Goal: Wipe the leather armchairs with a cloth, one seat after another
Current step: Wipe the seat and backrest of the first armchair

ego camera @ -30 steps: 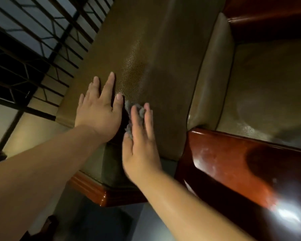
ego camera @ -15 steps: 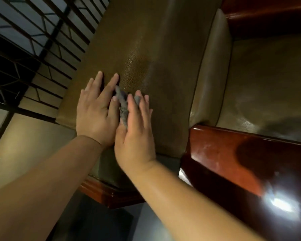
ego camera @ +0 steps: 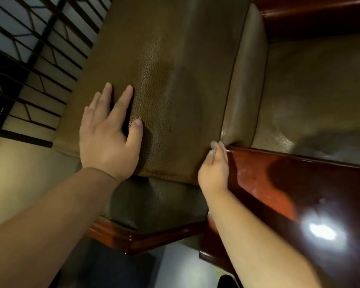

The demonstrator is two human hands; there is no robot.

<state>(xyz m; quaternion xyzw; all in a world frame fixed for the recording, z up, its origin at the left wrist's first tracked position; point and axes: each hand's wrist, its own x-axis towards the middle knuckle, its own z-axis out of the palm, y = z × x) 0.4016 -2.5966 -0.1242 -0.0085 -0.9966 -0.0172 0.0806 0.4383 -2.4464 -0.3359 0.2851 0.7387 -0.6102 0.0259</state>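
Observation:
A brown leather armchair backrest [ego camera: 175, 69] fills the middle of the view, seen from behind and above. My left hand [ego camera: 109, 138] lies flat on it with the fingers spread. My right hand [ego camera: 214, 169] presses a small grey cloth [ego camera: 213, 146] against the backrest's right edge, next to the glossy wooden armrest [ego camera: 279, 183]. Only a scrap of the cloth shows past my fingertips. The seat cushion [ego camera: 320, 90] lies to the right, with a dull, smeared sheen.
A black metal window grille [ego camera: 29, 48] stands close on the left, over a pale wall. The chair's red-brown wooden base rail [ego camera: 143, 240] runs below the backrest. A bright light reflection sits on the armrest at lower right. Floor shows at the bottom.
My right hand has slid the cloth from beside my left hand across to the backrest's right edge. My left hand has stayed flat in about the same place.

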